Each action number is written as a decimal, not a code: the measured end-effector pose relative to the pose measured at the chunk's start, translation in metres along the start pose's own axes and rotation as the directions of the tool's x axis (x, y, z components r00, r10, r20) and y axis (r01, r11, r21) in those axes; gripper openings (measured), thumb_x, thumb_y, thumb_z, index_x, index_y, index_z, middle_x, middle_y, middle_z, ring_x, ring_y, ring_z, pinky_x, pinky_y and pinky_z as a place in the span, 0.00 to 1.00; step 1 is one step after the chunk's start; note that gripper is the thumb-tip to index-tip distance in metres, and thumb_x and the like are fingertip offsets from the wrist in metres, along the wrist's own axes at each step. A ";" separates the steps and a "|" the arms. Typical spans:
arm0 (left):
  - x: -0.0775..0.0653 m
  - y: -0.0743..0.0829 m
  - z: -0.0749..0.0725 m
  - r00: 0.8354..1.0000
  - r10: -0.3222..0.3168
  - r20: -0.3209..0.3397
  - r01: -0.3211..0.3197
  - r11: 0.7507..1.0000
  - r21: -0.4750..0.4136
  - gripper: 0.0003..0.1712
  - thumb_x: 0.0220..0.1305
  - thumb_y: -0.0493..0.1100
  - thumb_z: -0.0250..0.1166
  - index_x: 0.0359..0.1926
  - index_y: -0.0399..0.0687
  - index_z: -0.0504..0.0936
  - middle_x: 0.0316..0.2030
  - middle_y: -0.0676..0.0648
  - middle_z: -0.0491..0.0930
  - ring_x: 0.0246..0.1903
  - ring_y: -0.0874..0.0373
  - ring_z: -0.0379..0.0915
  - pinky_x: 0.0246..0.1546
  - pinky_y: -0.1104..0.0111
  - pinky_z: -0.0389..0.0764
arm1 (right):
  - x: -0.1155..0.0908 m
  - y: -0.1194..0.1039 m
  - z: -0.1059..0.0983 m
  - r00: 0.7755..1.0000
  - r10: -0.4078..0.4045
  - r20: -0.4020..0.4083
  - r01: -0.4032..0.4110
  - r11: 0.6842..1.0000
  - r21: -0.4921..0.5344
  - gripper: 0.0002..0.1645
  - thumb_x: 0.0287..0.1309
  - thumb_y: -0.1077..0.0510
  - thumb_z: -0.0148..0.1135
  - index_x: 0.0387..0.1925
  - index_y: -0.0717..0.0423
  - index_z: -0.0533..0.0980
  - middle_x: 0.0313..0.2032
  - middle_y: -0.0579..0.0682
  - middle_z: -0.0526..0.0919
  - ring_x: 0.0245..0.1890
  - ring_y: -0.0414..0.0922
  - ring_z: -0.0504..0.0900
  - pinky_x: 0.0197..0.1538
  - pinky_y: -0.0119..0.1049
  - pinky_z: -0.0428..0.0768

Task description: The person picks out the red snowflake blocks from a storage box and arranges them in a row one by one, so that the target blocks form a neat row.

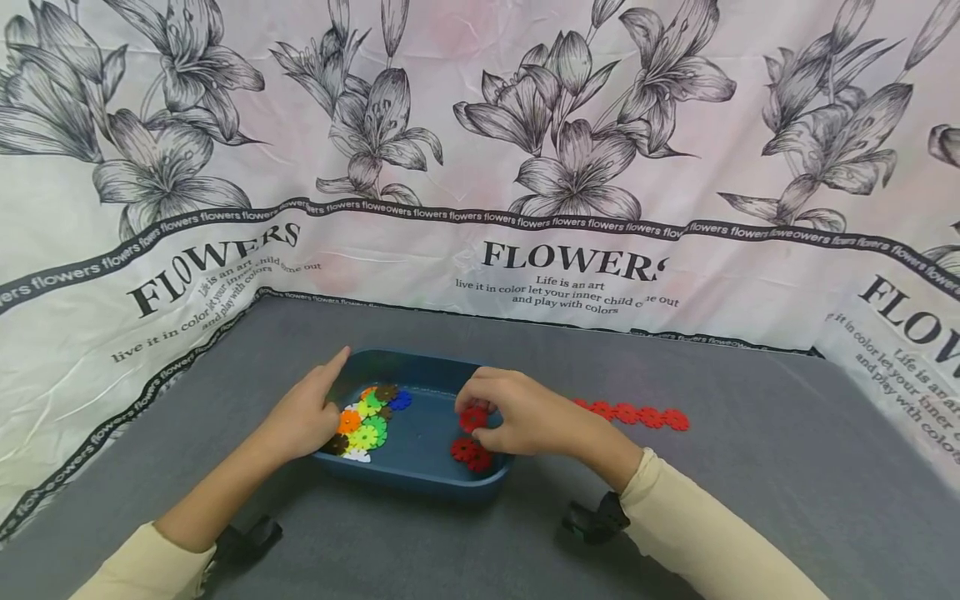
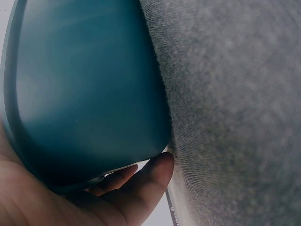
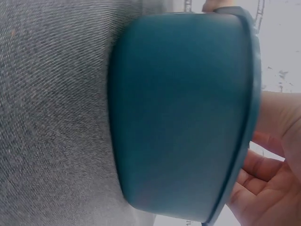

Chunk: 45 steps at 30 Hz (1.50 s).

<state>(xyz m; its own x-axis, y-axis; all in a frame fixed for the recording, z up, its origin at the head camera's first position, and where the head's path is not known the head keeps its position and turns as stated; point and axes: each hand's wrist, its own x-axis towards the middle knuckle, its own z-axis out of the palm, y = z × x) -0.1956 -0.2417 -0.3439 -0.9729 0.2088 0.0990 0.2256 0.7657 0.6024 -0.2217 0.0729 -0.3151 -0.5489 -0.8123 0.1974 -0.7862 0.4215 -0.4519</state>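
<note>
A blue plastic bin [image 1: 420, 483] stands on the table with loose flower-shaped discs inside. My left hand [image 1: 303, 412] grips the bin's left end; its fingers lie against the outer wall in the left wrist view. My right hand [image 1: 517, 412] reaches over the right rim and pinches a red flower-shaped disc [image 1: 472, 418] between thumb and fingers. Below it, several red discs [image 1: 471, 452] lie in the bin's right part. Mixed green, yellow, orange, brown, blue and white discs [image 1: 366, 435] are heaped at the left. In the right wrist view the bin's wall [image 3: 183, 113] hides the fingertips.
To the right of the bin, a row of joined red discs [image 1: 637, 414] lies on the grey tabletop [image 1: 720, 483], its left end partly hidden by my right hand. A flower-printed cloth [image 1: 570, 275] hangs behind and beside the table. Dark wrist devices [image 1: 596, 518] sit below both wrists.
</note>
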 end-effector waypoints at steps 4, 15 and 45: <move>-0.001 0.000 0.000 1.000 -0.007 0.002 0.007 1.000 0.003 0.47 0.58 0.27 0.48 0.79 0.36 0.45 0.71 0.24 0.53 0.56 0.36 0.63 0.43 0.49 0.67 | -0.005 0.002 -0.003 1.000 0.000 -0.023 0.001 1.000 0.022 0.16 0.57 0.65 0.69 0.48 0.56 0.81 0.45 0.44 0.79 0.41 0.42 0.76 0.47 0.41 0.80; -0.001 0.000 0.000 1.000 0.001 -0.016 0.000 1.000 0.015 0.46 0.58 0.27 0.49 0.78 0.34 0.47 0.70 0.24 0.55 0.50 0.38 0.65 0.42 0.50 0.69 | -0.028 0.007 -0.021 0.993 0.012 -0.120 -0.005 0.998 0.063 0.16 0.56 0.67 0.68 0.47 0.53 0.80 0.43 0.41 0.79 0.41 0.40 0.77 0.45 0.38 0.81; -0.001 -0.001 -0.001 1.000 -0.006 0.004 0.006 1.000 0.007 0.47 0.58 0.27 0.48 0.79 0.36 0.45 0.72 0.24 0.51 0.64 0.31 0.59 0.44 0.48 0.68 | -0.133 0.060 -0.060 0.949 0.099 -0.299 -0.142 0.982 -0.124 0.27 0.45 0.76 0.71 0.46 0.51 0.79 0.43 0.40 0.83 0.39 0.39 0.81 0.42 0.35 0.81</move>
<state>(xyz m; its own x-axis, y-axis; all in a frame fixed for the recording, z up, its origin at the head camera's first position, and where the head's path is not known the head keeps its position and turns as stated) -0.1946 -0.2430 -0.3440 -0.9742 0.2062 0.0922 0.2197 0.7712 0.5975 -0.2127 0.2308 -0.3163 -0.6839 -0.6082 0.4029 -0.7295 0.5789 -0.3643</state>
